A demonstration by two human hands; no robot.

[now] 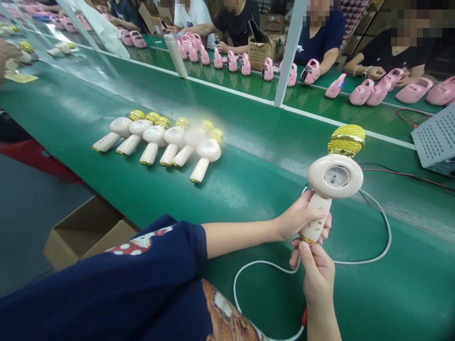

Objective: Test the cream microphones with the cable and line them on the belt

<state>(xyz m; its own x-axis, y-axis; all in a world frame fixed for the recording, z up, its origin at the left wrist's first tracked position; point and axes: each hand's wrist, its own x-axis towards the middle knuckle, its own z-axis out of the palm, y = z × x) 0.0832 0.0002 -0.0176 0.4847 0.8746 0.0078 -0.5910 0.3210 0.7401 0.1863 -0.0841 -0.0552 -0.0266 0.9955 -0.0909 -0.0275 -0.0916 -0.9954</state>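
My left hand point(300, 215) is wrapped around the handle of a cream-white karaoke microphone point(336, 175) with a gold mesh head, held upright and slightly tilted over the green belt. A round recess with a clear window shows in its oval body. Just below, my right hand point(318, 272) is closed at the gold-rimmed bottom end of the handle, thumb and fingers pinched together. A white cable point(263, 262) runs up to these fingers; its tip is hidden by them. Further left lie several similar microphones point(154, 136) in a slanting row, gold heads pointing away.
The green belt point(249, 199) runs across the view. Pink handheld devices point(245, 64) line the far side, where several people sit. A metal post point(288, 52) rises beyond the belt. A grey box point(435, 139) with wires stands right; an open carton point(83, 227) sits below left.
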